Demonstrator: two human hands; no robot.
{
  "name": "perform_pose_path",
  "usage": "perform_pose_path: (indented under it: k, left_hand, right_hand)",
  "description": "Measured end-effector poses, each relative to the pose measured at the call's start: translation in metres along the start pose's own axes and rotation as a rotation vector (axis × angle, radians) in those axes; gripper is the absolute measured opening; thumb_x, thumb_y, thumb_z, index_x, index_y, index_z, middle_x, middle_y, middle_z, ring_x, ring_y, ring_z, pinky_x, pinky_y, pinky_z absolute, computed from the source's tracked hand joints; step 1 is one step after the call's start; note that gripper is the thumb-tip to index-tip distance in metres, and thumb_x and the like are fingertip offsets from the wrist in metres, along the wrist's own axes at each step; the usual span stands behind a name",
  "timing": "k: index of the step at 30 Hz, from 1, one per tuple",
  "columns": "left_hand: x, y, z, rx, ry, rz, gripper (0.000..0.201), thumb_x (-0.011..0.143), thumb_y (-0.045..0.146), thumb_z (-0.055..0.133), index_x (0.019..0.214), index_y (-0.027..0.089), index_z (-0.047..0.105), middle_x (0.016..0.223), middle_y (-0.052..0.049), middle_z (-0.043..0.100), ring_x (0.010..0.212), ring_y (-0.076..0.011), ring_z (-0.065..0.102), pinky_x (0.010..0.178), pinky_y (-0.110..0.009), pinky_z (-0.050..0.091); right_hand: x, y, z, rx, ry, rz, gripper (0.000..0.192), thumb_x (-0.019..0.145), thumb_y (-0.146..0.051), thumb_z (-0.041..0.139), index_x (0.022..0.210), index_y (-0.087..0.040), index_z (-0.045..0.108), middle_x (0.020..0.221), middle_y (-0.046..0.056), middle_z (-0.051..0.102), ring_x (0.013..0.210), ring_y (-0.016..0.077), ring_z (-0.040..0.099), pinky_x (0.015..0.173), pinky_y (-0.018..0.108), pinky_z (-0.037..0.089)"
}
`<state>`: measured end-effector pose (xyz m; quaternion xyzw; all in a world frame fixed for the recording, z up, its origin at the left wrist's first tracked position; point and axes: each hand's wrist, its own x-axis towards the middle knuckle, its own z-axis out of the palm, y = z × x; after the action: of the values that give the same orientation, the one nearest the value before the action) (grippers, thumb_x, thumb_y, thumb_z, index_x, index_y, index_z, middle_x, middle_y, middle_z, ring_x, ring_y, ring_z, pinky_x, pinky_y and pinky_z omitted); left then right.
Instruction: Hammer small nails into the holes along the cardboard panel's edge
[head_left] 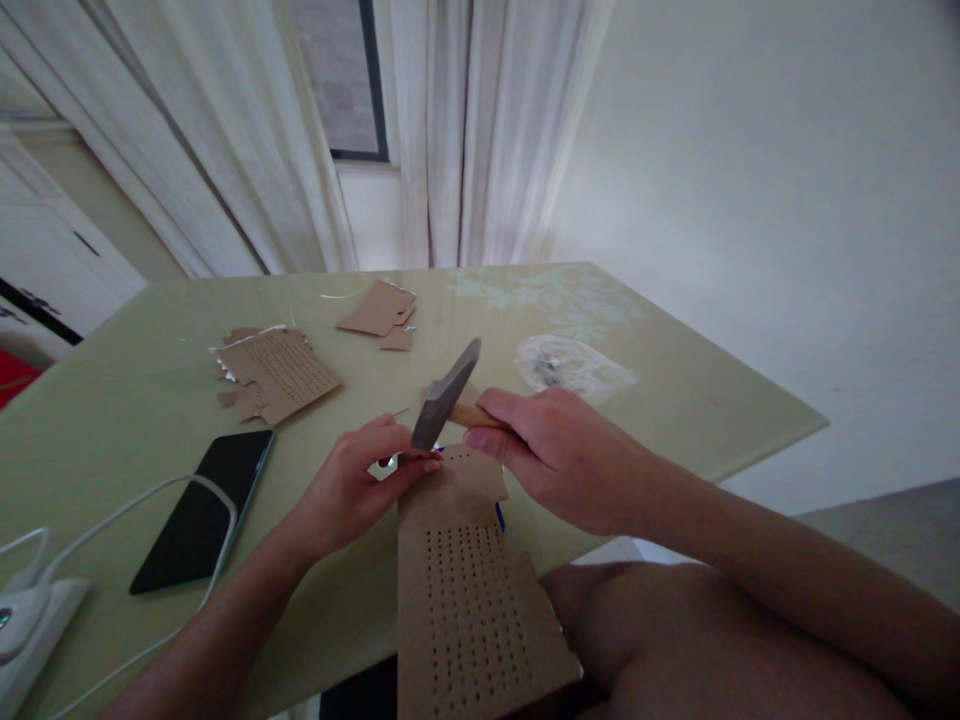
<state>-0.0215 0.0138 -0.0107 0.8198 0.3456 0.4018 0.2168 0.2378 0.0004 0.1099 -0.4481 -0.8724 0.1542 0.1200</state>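
Note:
My right hand [559, 450] is closed round the wooden handle of a small hammer [448, 395]. The grey hammer head is raised at a slant, just over the fingertips of my left hand [371, 470]. Those left fingers pinch together at the far end of a long cardboard piece [457, 580]; what they hold is too small and covered to name. A thin metal point sticks up beside them. Rows of punched holes run down the cardboard, and a few more show close to my fingertips. Its near end reaches past the table edge toward my lap. Something blue peeks out beneath it.
A perforated cardboard stack [281, 375] and smaller cardboard scraps [382, 308] lie on the pale green table [660, 440]. A clear plastic bag [574, 365] rests on the right. At left are a black phone [206, 510], a white cable [142, 505] and a power strip [45, 640].

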Motion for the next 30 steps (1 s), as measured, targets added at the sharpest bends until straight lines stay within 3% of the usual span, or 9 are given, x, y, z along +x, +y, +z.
perform_pose_path:
  k: [2, 7, 12, 17, 20, 23, 26, 30]
  left_hand:
    - [0.000, 0.000, 0.000, 0.016, -0.022, -0.002, 0.010, 0.103, 0.021, 0.072, 0.099, 0.024, 0.080, 0.093, 0.000, 0.082, 0.082, -0.0163, 0.069, 0.072, -0.027, 0.051]
    - [0.000, 0.000, 0.001, 0.031, 0.005, 0.025, 0.009, 0.103, 0.024, 0.075, 0.097, 0.024, 0.081, 0.089, 0.000, 0.082, 0.078, -0.0164, 0.067, 0.072, -0.029, 0.049]
    - [0.001, -0.001, -0.001, -0.028, -0.053, -0.019, 0.010, 0.102, 0.019, 0.072, 0.100, 0.024, 0.081, 0.092, 0.000, 0.082, 0.082, -0.0157, 0.069, 0.073, -0.026, 0.051]
    - [0.002, -0.002, -0.002, -0.054, -0.047, -0.059, 0.008, 0.102, 0.030, 0.077, 0.098, 0.025, 0.082, 0.089, 0.000, 0.080, 0.078, -0.0154, 0.069, 0.069, -0.026, 0.051]
    - [0.001, -0.001, -0.004, -0.060, -0.052, -0.074, 0.012, 0.097, 0.034, 0.082, 0.106, 0.027, 0.085, 0.105, -0.003, 0.081, 0.092, -0.0186, 0.073, 0.082, -0.030, 0.056]
    - [0.001, 0.000, -0.006, -0.038, -0.092, -0.117, 0.025, 0.091, 0.039, 0.089, 0.113, 0.029, 0.085, 0.118, -0.005, 0.079, 0.103, -0.0224, 0.073, 0.091, -0.036, 0.058]
    - [0.001, 0.001, -0.007, -0.037, -0.125, -0.143, 0.024, 0.092, 0.042, 0.087, 0.112, 0.029, 0.085, 0.112, -0.005, 0.079, 0.098, -0.0221, 0.072, 0.090, -0.037, 0.058]
    - [0.003, 0.002, -0.007, -0.050, -0.123, -0.137, 0.017, 0.092, 0.039, 0.086, 0.104, 0.027, 0.084, 0.099, -0.002, 0.078, 0.087, -0.0193, 0.068, 0.082, -0.032, 0.056]
  right_hand:
    - [0.000, 0.002, 0.003, -0.067, -0.047, -0.028, 0.029, 0.115, -0.037, 0.056, 0.094, -0.020, 0.066, 0.077, 0.003, 0.067, 0.066, 0.0175, 0.054, 0.065, 0.034, 0.023]
    - [-0.002, 0.004, 0.003, -0.010, 0.022, -0.019, 0.024, 0.115, -0.038, 0.054, 0.105, -0.020, 0.067, 0.079, 0.002, 0.069, 0.068, 0.0187, 0.056, 0.066, 0.033, 0.027]
    - [-0.001, 0.008, 0.008, -0.041, -0.088, -0.038, 0.031, 0.115, -0.041, 0.054, 0.100, -0.019, 0.070, 0.080, 0.004, 0.070, 0.071, 0.0197, 0.058, 0.067, 0.033, 0.028]
    - [-0.002, 0.011, 0.006, 0.070, 0.031, -0.079, 0.025, 0.115, -0.037, 0.055, 0.099, -0.020, 0.064, 0.076, -0.001, 0.063, 0.065, 0.0158, 0.052, 0.066, 0.032, 0.026]
    - [-0.003, 0.012, 0.003, 0.138, 0.079, -0.080, 0.023, 0.113, -0.034, 0.057, 0.094, -0.021, 0.060, 0.069, -0.005, 0.055, 0.061, 0.0139, 0.049, 0.064, 0.031, 0.025]
    - [-0.005, 0.012, 0.003, 0.126, 0.084, -0.086, 0.022, 0.114, -0.035, 0.055, 0.098, -0.021, 0.061, 0.072, -0.003, 0.059, 0.064, 0.0151, 0.052, 0.065, 0.031, 0.026]
    - [-0.006, 0.013, 0.007, 0.060, 0.058, -0.097, 0.024, 0.116, -0.038, 0.052, 0.107, -0.020, 0.065, 0.082, 0.001, 0.069, 0.070, 0.0177, 0.059, 0.067, 0.032, 0.028]
    - [-0.006, 0.012, 0.013, -0.093, -0.048, -0.059, 0.032, 0.116, -0.043, 0.053, 0.098, -0.021, 0.068, 0.081, 0.005, 0.073, 0.070, 0.0206, 0.061, 0.066, 0.035, 0.027]
